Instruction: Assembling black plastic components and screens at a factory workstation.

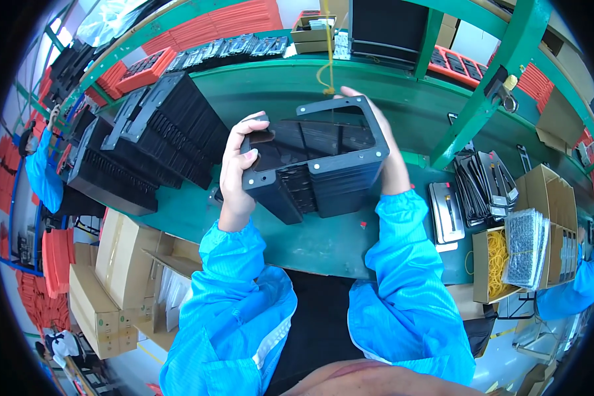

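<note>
Both my hands are on a stack of black plastic trays (pixel 348 188), which have a notch in the front side and small pale dots at the corners. My left hand (pixel 233 168) grips the left end, with its thumb and fingers over the upper edge. Wrapped round the far right corner is my right hand (pixel 380 120); its fingertips show at the back edge and the rest is partly hidden. The top tray has a dark, glossy recess. The stack is above the green workbench (pixel 330 247); whether it touches the bench cannot be made out.
Tall black tray stacks (pixel 171 125) stand on the left. At right lie a silver-edged panel (pixel 446 212), dark panels (pixel 485 188) and a box of yellow rubber bands (pixel 498 264). A green post (pixel 472 119) rises behind them. A yellow cord (pixel 329 53) hangs above. Cardboard boxes (pixel 115 284) flank the bench.
</note>
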Demonstrator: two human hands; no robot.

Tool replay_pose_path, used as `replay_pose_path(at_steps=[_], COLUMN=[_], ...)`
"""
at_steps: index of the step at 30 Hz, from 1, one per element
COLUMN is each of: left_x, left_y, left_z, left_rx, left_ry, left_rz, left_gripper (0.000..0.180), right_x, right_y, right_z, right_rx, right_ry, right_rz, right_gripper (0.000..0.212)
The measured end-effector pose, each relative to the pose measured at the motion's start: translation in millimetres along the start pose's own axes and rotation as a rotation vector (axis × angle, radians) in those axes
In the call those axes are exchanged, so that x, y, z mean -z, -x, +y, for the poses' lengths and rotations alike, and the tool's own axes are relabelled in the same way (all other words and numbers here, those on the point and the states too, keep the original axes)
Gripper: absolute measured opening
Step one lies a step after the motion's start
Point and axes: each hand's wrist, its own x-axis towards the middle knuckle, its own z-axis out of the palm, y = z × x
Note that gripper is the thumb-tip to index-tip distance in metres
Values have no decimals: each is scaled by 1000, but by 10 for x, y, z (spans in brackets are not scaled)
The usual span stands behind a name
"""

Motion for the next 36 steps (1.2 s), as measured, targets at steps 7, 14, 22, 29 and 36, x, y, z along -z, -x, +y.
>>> replay_pose_path(at_steps=[7, 14, 22, 29, 36], left_x=[170, 452, 578, 595, 587], left_y=[-2, 83, 169, 231, 279], left_z=[83, 138, 129, 151, 174], left_rx=[-138, -226, -302, -298, -309], left_ry=[-257, -320, -441, -396, -406], left_rz=[-66, -172, -278, -266, -267], left_gripper=[46, 53, 77, 76, 78], right_x=[-25, -425, -949, -879, -1090], right_y=[48, 782, 1106, 1277, 1460], right_z=[-315, -1081, -1348, -1526, -1603], right_rx=[-74, 679, 785, 775, 787], right_ry=[-167, -26, 860, 874, 1051], right_rz=[-123, 110, -282, -498, -505], right_gripper=[39, 32, 16, 33, 27])
